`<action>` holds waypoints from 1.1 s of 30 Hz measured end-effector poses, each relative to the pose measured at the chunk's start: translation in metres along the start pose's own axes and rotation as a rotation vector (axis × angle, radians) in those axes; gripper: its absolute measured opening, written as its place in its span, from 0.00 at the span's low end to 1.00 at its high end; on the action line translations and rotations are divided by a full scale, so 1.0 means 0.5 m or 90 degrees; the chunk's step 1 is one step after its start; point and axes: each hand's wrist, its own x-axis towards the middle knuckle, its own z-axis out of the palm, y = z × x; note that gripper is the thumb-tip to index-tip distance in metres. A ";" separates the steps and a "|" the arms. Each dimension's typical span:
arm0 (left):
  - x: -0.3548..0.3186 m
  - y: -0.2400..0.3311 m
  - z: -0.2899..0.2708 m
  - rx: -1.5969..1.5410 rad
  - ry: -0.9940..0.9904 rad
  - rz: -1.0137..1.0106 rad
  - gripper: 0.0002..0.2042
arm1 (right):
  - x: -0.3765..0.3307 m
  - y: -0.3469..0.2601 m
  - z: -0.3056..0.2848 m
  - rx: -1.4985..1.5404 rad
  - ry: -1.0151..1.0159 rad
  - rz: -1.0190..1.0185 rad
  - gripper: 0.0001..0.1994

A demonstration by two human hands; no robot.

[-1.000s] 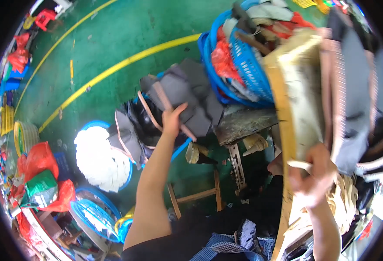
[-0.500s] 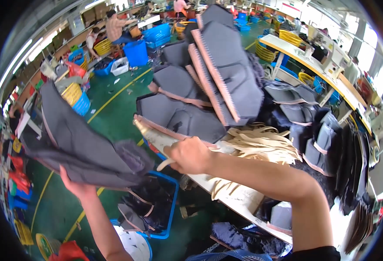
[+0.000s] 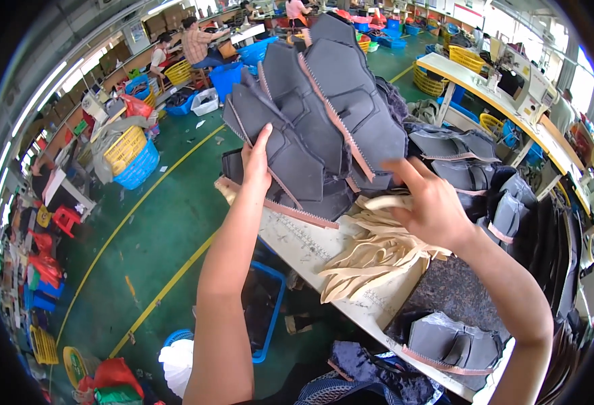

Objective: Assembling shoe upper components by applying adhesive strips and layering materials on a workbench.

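My left hand (image 3: 256,169) grips a dark grey padded fabric piece (image 3: 280,145) by its near left edge, the thumb lying on top. The piece rests against a fanned stack of similar grey pieces (image 3: 368,128), several with pink zigzag-cut edging. Over the near right edge of that stack is my right hand (image 3: 439,209), its index finger stretched toward the pieces. A cream strip (image 3: 386,202) runs between its thumb and fingers. Just below lies a loose heap of cream strips (image 3: 371,253) on the white table.
The white table (image 3: 297,236) slants down to the right. A blue-rimmed bin (image 3: 275,317) stands below its left edge. More grey pieces (image 3: 452,344) lie at the near end. Yellow and blue baskets (image 3: 131,155) stand across the green floor. A sewing machine (image 3: 530,84) is at the right; people sit farther back.
My left hand has swung the grey piece from the left over the floor onto the stack. My right hand has moved right and up, from the table's left edge to the stack's right side.
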 end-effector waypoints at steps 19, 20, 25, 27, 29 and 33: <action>0.276 -0.075 0.251 0.978 -0.039 0.653 0.17 | 0.386 0.246 0.177 -0.116 0.085 0.267 0.44; 0.275 -0.058 0.238 0.984 -0.057 0.602 0.18 | 0.384 0.253 0.163 -0.051 0.097 0.213 0.43; 0.199 0.094 0.255 1.027 -0.132 0.709 0.19 | 0.345 0.263 0.031 0.127 0.197 0.145 0.25; 0.207 0.128 0.242 0.835 -0.233 0.651 0.20 | 0.332 0.217 -0.015 0.177 0.138 0.148 0.22; 0.170 0.124 0.254 0.778 -0.208 0.636 0.22 | 0.309 0.200 -0.046 0.127 0.082 0.213 0.28; 0.127 0.084 0.231 0.807 -0.142 0.854 0.30 | 0.192 0.149 -0.109 0.244 0.091 0.235 0.34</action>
